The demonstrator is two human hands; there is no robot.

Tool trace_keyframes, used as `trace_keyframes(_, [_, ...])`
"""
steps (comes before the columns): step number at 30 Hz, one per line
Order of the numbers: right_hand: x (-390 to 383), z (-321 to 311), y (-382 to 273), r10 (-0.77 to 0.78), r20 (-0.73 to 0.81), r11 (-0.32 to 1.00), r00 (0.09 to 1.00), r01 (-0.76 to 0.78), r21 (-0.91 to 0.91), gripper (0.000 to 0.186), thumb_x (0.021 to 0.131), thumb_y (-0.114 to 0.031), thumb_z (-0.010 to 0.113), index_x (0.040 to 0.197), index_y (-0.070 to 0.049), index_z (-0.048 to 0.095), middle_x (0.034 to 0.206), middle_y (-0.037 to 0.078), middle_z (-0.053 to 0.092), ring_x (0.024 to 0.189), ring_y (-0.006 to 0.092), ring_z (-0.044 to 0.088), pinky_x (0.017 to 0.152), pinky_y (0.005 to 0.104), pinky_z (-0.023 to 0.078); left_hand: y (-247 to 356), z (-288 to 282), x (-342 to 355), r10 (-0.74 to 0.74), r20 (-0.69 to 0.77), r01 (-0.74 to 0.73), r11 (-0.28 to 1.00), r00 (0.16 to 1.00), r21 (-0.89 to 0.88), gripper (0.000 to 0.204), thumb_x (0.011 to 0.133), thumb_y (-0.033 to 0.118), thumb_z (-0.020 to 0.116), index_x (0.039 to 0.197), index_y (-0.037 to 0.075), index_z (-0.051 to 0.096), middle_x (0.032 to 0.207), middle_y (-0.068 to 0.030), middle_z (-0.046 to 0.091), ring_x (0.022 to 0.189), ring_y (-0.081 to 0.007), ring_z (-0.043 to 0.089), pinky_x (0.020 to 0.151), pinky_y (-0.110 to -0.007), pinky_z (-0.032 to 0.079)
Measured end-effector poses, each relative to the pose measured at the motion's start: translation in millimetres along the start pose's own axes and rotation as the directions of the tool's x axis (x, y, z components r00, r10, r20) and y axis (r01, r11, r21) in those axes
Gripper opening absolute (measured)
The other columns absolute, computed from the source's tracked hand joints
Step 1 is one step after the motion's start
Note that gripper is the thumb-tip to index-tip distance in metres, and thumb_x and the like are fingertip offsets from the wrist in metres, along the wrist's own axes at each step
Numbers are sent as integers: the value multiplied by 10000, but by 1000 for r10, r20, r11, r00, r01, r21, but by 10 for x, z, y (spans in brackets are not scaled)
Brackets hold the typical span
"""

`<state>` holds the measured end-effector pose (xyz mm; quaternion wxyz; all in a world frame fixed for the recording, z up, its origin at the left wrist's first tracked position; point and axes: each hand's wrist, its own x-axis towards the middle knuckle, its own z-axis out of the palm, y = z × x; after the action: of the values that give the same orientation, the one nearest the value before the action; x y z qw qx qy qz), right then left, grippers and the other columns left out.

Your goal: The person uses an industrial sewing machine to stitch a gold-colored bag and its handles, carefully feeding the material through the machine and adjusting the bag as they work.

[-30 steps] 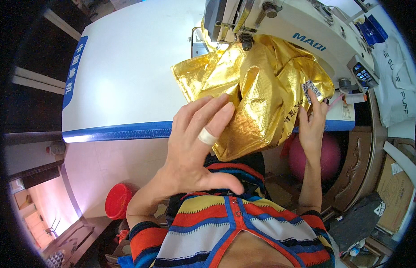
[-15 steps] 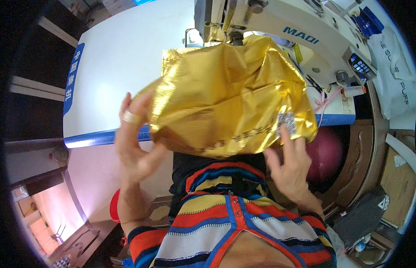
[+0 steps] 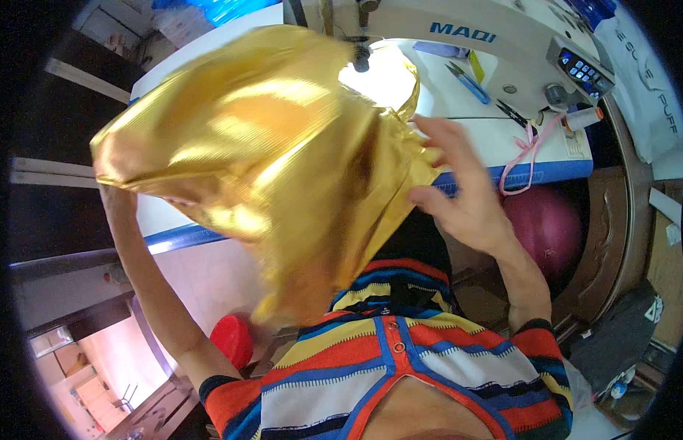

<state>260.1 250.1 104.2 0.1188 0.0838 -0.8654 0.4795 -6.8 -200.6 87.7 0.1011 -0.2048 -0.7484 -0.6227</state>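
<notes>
A large gold foil sheet or bag (image 3: pixel 239 139), blurred and crinkled, is lifted across the front of the sewing machine (image 3: pixel 495 51) and out to the left. My left forearm (image 3: pixel 154 286) rises to its far left end, where the gold material hides most of the hand and its fingers. My right hand (image 3: pixel 466 191) touches the right edge of the material, fingers spread and curved, thumb apart from the index finger. The machine's lit needle area (image 3: pixel 362 60) shows just behind the gold material.
Tweezers (image 3: pixel 466 81), thread snips (image 3: pixel 514 114), pink ribbon (image 3: pixel 528 150) and a thread spool (image 3: pixel 582 119) lie at the machine's right on the white table (image 3: pixel 547 143). A pink ball (image 3: pixel 539 231) and red basin (image 3: pixel 228 337) are below. White bags (image 3: pixel 635 88) hang right.
The gold material has swung up and left from over the table's right part, uncovering the tools there. My left hand has risen left under it; my right hand shifted up along its right edge.
</notes>
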Motion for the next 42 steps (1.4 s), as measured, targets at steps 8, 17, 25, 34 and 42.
trace_keyframes(8, [201, 1350, -59, -338, 371, 939, 865, 338, 67, 764, 748, -423, 714, 1380, -130, 403, 1437, 244, 255, 1206, 377, 405, 947, 456, 402, 565, -285, -145, 142, -56, -112, 925, 988, 362, 317, 885, 174, 589, 1154, 6, 573, 1149, -120, 584, 1064, -222, 550, 919, -342, 458])
trace_keyframes(17, [435, 2177, -363, -200, 400, 911, 895, 320, -261, 817, 724, -484, 704, 1421, -267, 337, 1392, 304, 287, 1143, 388, 451, 734, 441, 479, 1907, 354, -639, 327, -176, -111, 697, 929, 709, 268, 882, 45, 531, 1143, 29, 594, 1185, -183, 588, 1157, -297, 537, 991, -398, 434])
trace_keyframes(25, [674, 2712, -533, -117, 317, 805, 941, 277, -525, 478, 884, -362, 523, 1321, -173, 476, 1364, 230, 391, 1085, 380, 452, 799, 445, 461, 1719, 2163, -1026, 305, 598, -649, 554, 741, 522, 386, 735, 46, 593, 1119, 87, 597, 1193, -149, 570, 1137, -344, 521, 924, -439, 437])
trace_keyframes(34, [420, 2063, -127, -298, 436, 938, 849, 176, 297, 285, 854, -99, 537, 1112, 22, 521, 1142, 198, 550, 1054, 308, 558, 887, 427, 441, 852, 3044, -611, 192, 865, -883, 19, 463, 469, 298, 813, 54, 594, 1110, 77, 591, 1172, -107, 548, 1157, -263, 473, 951, -472, 397])
trace_keyframes(42, [31, 1507, 88, -630, 377, 758, 679, 643, 109, 230, 801, -153, 605, 942, 29, 615, 1088, 180, 563, 1072, 309, 542, 931, 421, 438, 451, 2616, -950, 139, 726, -723, 331, 673, 606, 291, 761, 43, 576, 1045, 92, 619, 823, -64, 559, 871, -216, 569, 908, -432, 363])
